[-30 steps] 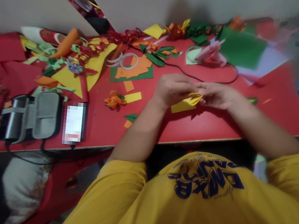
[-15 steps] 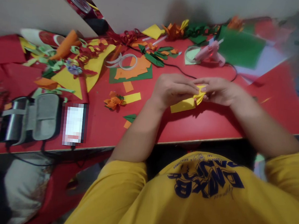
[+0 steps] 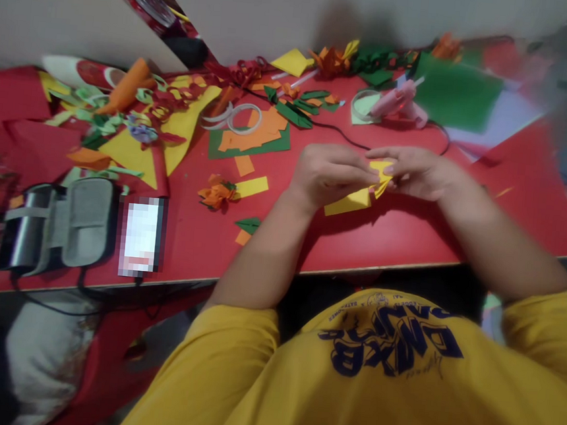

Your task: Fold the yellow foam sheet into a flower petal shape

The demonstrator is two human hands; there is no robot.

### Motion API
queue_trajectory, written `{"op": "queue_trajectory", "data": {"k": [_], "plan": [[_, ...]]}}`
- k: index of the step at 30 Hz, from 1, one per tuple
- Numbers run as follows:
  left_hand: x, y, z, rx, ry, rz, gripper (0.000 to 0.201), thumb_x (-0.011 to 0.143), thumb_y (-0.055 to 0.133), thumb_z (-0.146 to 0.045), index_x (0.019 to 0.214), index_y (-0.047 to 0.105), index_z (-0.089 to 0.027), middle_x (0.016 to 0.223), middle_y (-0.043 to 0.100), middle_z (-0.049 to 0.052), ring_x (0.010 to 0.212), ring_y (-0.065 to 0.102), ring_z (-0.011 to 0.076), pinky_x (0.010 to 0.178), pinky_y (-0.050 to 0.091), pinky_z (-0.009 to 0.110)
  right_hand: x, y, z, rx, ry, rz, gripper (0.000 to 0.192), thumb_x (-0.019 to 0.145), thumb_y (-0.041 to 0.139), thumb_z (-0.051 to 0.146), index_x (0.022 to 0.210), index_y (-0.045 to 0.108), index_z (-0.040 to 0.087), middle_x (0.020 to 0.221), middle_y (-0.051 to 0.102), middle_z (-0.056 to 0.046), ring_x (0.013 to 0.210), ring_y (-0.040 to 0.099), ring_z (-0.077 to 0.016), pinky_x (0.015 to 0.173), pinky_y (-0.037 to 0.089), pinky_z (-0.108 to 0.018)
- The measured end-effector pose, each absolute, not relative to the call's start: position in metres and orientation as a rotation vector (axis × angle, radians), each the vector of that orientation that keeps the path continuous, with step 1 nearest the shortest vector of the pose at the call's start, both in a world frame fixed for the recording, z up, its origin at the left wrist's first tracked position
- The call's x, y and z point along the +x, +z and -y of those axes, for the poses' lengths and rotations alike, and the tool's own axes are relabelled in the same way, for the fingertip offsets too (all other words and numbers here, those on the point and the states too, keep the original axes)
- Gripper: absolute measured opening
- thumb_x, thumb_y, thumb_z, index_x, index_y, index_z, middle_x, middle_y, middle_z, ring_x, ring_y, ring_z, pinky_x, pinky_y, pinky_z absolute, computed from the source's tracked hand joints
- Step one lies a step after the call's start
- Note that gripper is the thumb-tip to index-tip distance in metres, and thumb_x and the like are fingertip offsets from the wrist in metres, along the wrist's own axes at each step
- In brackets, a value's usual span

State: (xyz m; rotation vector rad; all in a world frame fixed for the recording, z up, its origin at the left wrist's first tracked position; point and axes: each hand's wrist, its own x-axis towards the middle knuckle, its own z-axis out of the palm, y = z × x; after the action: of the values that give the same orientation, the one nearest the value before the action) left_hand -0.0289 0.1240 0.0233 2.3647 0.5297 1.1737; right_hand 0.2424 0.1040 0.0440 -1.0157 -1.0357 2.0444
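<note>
Left hand (image 3: 330,172): closed, fingertips pinching the near end of a yellow paper strip (image 3: 359,194), held just above the table (image 3: 401,229).

Right hand (image 3: 418,173): closed, fingertips pinching the same yellow paper strip at its folded, pointed end; the two hands meet at the paper, fingertips touching or nearly so.

Yellow paper strip: between both hands, above the middle of the table near its front edge; one flat end slants down toward the left hand's wrist, the other end is creased into small folds. Detail of the folds is blurred.

Pink glue gun (image 3: 397,102): lying on the far side of the table, beyond the hands, well apart from them; a black cord (image 3: 340,133) runs from it across the table behind the hands.

Green paper sheet (image 3: 455,92): far right corner, just beside the glue gun.

Tape roll (image 3: 245,118): far middle, resting against orange and green paper scraps (image 3: 253,137).

Orange paper flower (image 3: 216,190): left of the left hand, apart from it, beside a small yellow rectangle (image 3: 252,186).

Grey case (image 3: 59,222): front left of the table, lid open; a phone (image 3: 141,234) lies just beside it.

Heap of paper curls and cuttings (image 3: 137,117): far left.

Yellow shirt (image 3: 373,379): worn by the person, filling the bottom of the view.
</note>
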Motion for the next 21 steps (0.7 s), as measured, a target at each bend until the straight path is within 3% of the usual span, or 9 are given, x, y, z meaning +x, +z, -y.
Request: {"op": "queue_trajectory", "data": {"k": [4,7,10,13,17,21], "plan": [[-0.032,0.029,-0.123,2.409,1.129,-0.532,0.032,0.105,0.088,-0.069,0.099,0.097,-0.039,0.100,0.095,0.006,0.088,0.090,0.0226,0.084,0.068,0.038,0.245,0.043,-0.103,-0.887,1.904,1.175,0.060,0.082,0.104,0.024,0.137,0.082,0.022,0.095,0.075,0.002,0.085,0.074,-0.0172,0.081,0.070,-0.030],[-0.027,0.033,-0.121,2.294,1.163,-0.574,0.046,0.101,0.088,-0.078,0.091,0.094,-0.033,0.097,0.092,0.008,0.088,0.088,0.0247,0.085,0.069,0.040,0.246,0.044,-0.100,-0.873,1.696,1.330,0.068,0.086,0.107,0.037,0.147,0.079,0.028,0.098,0.074,0.003,0.096,0.077,-0.0207,0.086,0.070,-0.032],[-0.013,0.031,-0.118,2.034,1.309,-0.775,0.061,0.098,0.087,-0.086,0.080,0.082,-0.028,0.084,0.083,0.006,0.081,0.080,0.0217,0.079,0.065,0.038,0.246,0.046,-0.096,-0.942,1.473,1.487,0.072,0.091,0.104,0.045,0.155,0.076,0.031,0.103,0.074,0.001,0.105,0.077,-0.0238,0.090,0.070,-0.035],[0.001,0.025,-0.115,1.704,1.317,-0.895,0.068,0.084,0.097,-0.091,0.089,0.078,-0.026,0.092,0.081,0.004,0.083,0.076,0.0172,0.075,0.062,0.031,0.246,0.046,-0.095,-0.933,1.327,1.606,0.073,0.096,0.100,0.051,0.161,0.073,0.032,0.104,0.074,0.001,0.106,0.077,-0.0245,0.098,0.070,-0.039],[0.007,0.021,-0.110,1.462,1.063,-0.870,0.072,0.080,0.100,-0.091,0.095,0.082,-0.023,0.094,0.082,0.004,0.081,0.075,0.0154,0.068,0.058,0.026,0.245,0.049,-0.094,-0.882,1.277,1.673,0.080,0.097,0.100,0.057,0.166,0.068,0.031,0.108,0.075,-0.001,0.109,0.077,-0.0256,0.102,0.070,-0.042],[0.001,0.026,-0.108,1.293,0.918,-0.947,0.063,0.082,0.101,-0.083,0.096,0.085,-0.023,0.093,0.083,0.003,0.081,0.076,0.0140,0.060,0.052,0.021,0.242,0.064,-0.085,-1.002,1.425,1.533,0.092,0.089,0.107,0.060,0.167,0.065,0.036,0.114,0.076,-0.002,0.117,0.077,-0.0294,0.094,0.068,-0.037]]}}
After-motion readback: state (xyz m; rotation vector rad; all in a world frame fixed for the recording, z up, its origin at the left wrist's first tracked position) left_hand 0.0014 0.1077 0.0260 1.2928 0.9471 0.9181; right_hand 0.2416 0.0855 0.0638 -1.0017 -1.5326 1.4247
